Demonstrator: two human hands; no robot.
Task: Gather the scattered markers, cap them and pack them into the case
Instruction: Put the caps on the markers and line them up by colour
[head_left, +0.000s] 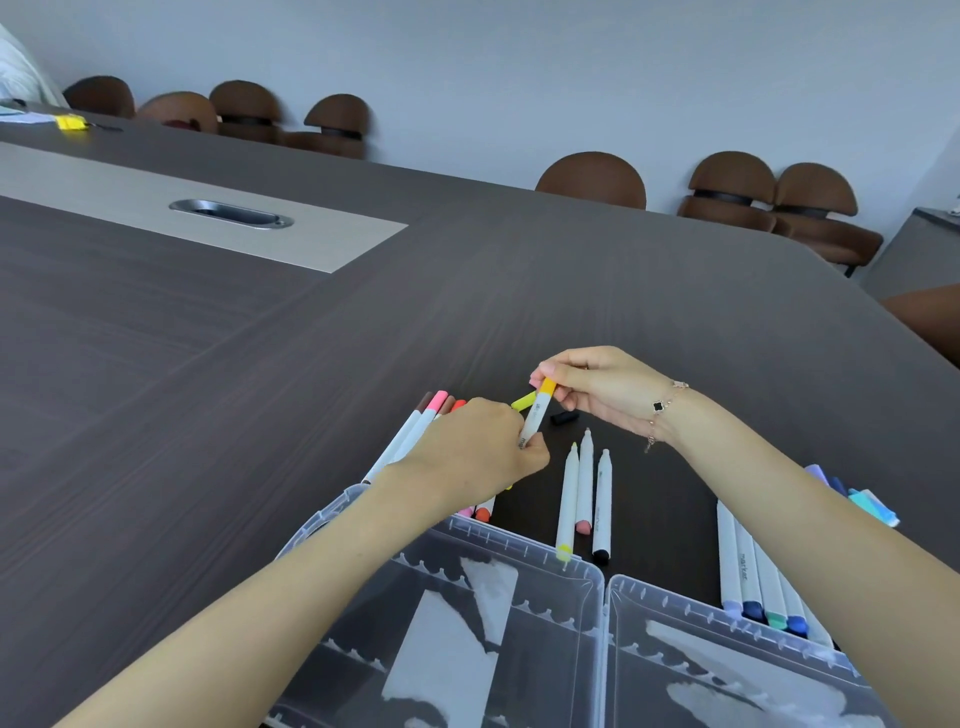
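Note:
My left hand (480, 449) grips the white barrel of a marker (533, 418), and my right hand (597, 387) pinches the orange-yellow cap (547, 386) on its upper end. A loose yellow-green cap (523, 401) and a black cap (563, 417) lie on the table just behind. Three uncapped markers (584, 493) lie side by side between my arms. A row of capped pink, brown and red markers (415, 431) lies partly under my left hand. Blue, green and purple capped markers (758, 566) lie under my right forearm. The clear plastic case (602, 587) stands open at the near edge.
The dark wooden table (311, 338) stretches away, with a light inlay strip and a metal cable port (231, 213). Brown chairs (592, 179) line the far side against the wall. A yellow object (71, 122) lies at the far left.

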